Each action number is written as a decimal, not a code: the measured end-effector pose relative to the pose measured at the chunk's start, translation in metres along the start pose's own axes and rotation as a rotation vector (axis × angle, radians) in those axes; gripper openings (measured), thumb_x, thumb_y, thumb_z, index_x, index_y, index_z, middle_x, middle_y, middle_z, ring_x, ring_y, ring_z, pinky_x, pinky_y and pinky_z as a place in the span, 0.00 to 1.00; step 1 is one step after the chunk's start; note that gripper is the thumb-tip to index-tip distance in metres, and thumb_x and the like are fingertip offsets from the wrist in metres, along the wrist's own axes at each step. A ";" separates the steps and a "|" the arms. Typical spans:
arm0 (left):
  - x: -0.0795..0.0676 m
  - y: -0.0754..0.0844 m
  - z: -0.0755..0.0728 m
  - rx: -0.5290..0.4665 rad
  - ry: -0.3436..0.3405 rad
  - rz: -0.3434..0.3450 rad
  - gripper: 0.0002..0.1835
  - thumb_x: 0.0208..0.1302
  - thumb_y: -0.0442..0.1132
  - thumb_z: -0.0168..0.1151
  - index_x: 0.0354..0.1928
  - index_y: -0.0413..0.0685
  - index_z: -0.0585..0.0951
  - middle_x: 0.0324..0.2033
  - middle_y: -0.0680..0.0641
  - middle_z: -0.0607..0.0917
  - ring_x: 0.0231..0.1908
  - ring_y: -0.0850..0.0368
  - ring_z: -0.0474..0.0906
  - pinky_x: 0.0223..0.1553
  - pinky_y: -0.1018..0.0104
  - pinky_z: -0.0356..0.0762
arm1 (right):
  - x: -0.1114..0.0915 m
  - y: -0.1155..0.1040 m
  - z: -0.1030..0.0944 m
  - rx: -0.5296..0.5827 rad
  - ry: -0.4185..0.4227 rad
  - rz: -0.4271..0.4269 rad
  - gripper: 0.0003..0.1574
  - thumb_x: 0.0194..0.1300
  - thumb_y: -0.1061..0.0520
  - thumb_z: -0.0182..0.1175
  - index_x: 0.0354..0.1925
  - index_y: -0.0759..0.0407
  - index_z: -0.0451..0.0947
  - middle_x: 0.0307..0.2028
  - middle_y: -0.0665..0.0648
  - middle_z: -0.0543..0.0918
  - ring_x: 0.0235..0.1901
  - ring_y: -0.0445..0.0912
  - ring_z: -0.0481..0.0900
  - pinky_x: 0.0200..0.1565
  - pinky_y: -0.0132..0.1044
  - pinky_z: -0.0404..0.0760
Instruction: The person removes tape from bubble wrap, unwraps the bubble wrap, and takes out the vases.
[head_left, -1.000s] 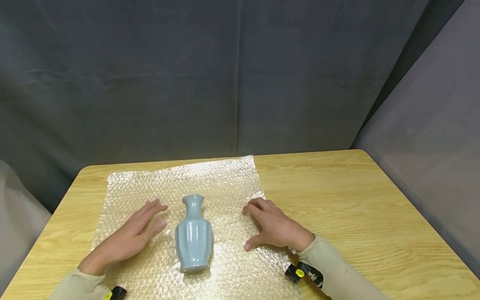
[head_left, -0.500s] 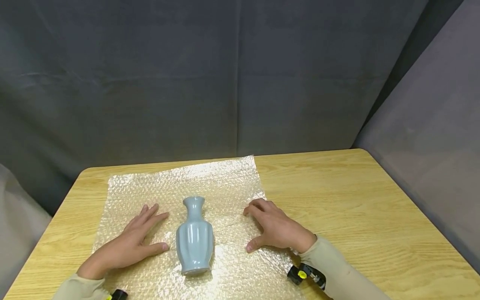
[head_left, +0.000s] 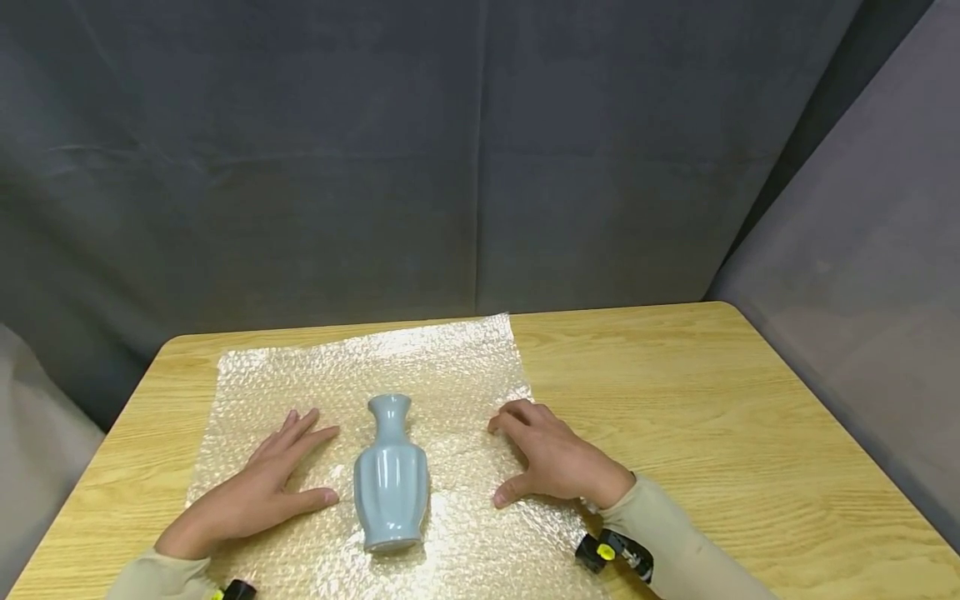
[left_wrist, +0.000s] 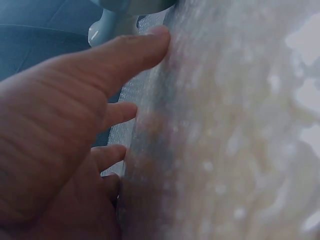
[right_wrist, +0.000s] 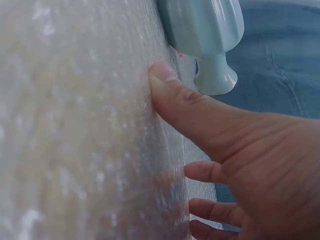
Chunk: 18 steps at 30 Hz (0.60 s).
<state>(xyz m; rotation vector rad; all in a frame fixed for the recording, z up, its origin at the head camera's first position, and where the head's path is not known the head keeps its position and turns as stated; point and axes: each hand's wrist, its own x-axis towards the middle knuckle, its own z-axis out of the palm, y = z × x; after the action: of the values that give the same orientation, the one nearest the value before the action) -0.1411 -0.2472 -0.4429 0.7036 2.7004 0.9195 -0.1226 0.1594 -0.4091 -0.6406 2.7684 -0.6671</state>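
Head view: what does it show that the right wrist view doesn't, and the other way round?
Only the head view shows the uncovered wooden tabletop and the pale sleeves.
Only the right wrist view gives a close, side-on look at the right grip, three fingertips lined up below the thumb.
Both show that grip, the blue vase and the bubble wrap.

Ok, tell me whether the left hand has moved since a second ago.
Yes: in the head view, the left hand moved its thumb downward, from level with the shoulder of the vase to its middle.
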 end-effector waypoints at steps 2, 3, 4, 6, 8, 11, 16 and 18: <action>0.000 0.000 0.000 -0.001 -0.001 -0.001 0.42 0.63 0.63 0.69 0.76 0.60 0.69 0.82 0.37 0.53 0.81 0.26 0.40 0.71 0.19 0.44 | 0.000 0.000 0.000 -0.008 0.003 -0.009 0.53 0.47 0.34 0.78 0.65 0.52 0.72 0.70 0.62 0.69 0.68 0.60 0.69 0.66 0.62 0.73; 0.000 0.001 0.000 -0.003 -0.002 -0.003 0.42 0.63 0.63 0.69 0.76 0.60 0.69 0.82 0.37 0.53 0.81 0.26 0.40 0.71 0.19 0.43 | 0.000 0.001 0.000 -0.011 0.004 -0.012 0.53 0.47 0.34 0.78 0.65 0.52 0.72 0.70 0.62 0.70 0.68 0.60 0.69 0.66 0.61 0.73; 0.000 0.001 0.000 -0.004 -0.004 -0.005 0.42 0.63 0.63 0.69 0.76 0.60 0.69 0.82 0.37 0.53 0.81 0.26 0.40 0.71 0.19 0.43 | 0.000 0.001 -0.001 -0.014 0.004 -0.015 0.53 0.47 0.33 0.78 0.65 0.52 0.72 0.70 0.62 0.70 0.68 0.60 0.69 0.66 0.61 0.73; 0.000 0.001 0.000 -0.007 -0.005 -0.009 0.42 0.63 0.63 0.69 0.76 0.60 0.68 0.82 0.37 0.53 0.81 0.27 0.40 0.71 0.19 0.43 | 0.000 0.001 -0.001 -0.018 0.000 -0.015 0.53 0.47 0.33 0.78 0.65 0.52 0.72 0.69 0.62 0.70 0.68 0.60 0.70 0.66 0.61 0.74; 0.000 0.002 0.000 -0.010 -0.003 -0.010 0.42 0.63 0.63 0.69 0.76 0.60 0.68 0.82 0.38 0.53 0.81 0.27 0.39 0.71 0.19 0.43 | 0.000 0.001 -0.002 -0.018 -0.006 -0.010 0.53 0.47 0.32 0.77 0.65 0.52 0.73 0.69 0.61 0.70 0.68 0.59 0.70 0.65 0.60 0.74; 0.000 0.002 0.000 -0.009 -0.001 -0.007 0.42 0.63 0.63 0.69 0.76 0.60 0.69 0.83 0.38 0.53 0.81 0.27 0.40 0.72 0.20 0.43 | 0.001 0.000 -0.004 -0.005 -0.013 0.005 0.52 0.48 0.32 0.77 0.65 0.52 0.73 0.70 0.60 0.70 0.69 0.59 0.70 0.66 0.59 0.75; 0.000 0.001 0.001 -0.003 0.006 0.002 0.43 0.62 0.63 0.70 0.75 0.58 0.69 0.82 0.37 0.53 0.81 0.27 0.40 0.74 0.22 0.43 | 0.001 -0.001 -0.005 0.015 -0.005 0.037 0.49 0.51 0.33 0.77 0.65 0.52 0.75 0.70 0.60 0.71 0.70 0.59 0.69 0.68 0.58 0.75; 0.000 0.001 0.001 0.001 0.009 0.005 0.43 0.62 0.63 0.70 0.75 0.57 0.70 0.82 0.36 0.53 0.81 0.26 0.41 0.73 0.22 0.43 | 0.002 -0.001 -0.006 0.021 0.004 0.042 0.47 0.53 0.33 0.77 0.64 0.52 0.76 0.69 0.60 0.73 0.70 0.58 0.70 0.68 0.58 0.75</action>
<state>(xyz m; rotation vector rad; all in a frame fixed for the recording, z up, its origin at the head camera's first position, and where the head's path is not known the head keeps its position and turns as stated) -0.1403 -0.2461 -0.4426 0.7089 2.7079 0.9252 -0.1254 0.1596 -0.4038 -0.5756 2.7670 -0.6880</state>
